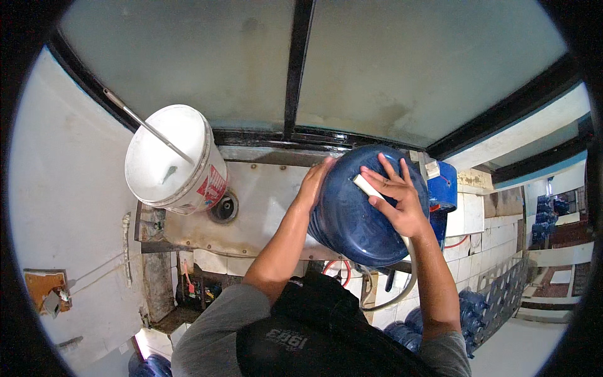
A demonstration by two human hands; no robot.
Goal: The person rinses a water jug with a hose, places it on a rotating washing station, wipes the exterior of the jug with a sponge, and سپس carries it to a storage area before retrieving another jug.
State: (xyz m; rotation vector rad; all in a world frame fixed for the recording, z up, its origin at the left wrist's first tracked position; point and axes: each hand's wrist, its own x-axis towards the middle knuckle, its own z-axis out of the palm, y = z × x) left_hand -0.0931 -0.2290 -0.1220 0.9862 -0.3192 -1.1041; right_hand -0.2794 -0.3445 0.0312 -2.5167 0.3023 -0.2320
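A large blue water jug (370,220) is tipped on the metal counter with its round base facing me. My left hand (316,182) lies against the jug's left side and grips it, its fingertips partly hidden at the far edge. My right hand (402,204) is on the base, with a pale hose (365,186) held under the palm between thumb and fingers. The index and other fingers stretch over the blue plastic. From beneath my right wrist the hose loops down below the counter. The jug's neck is hidden.
A white bucket (204,188) with a long-handled tool (147,127) stands left on the metal counter (264,201), beside a round drain (224,207). A blue machine (443,185) sits right of the jug. Dark-framed glass panels rise behind. Several blue jugs (471,308) stand on the floor at lower right.
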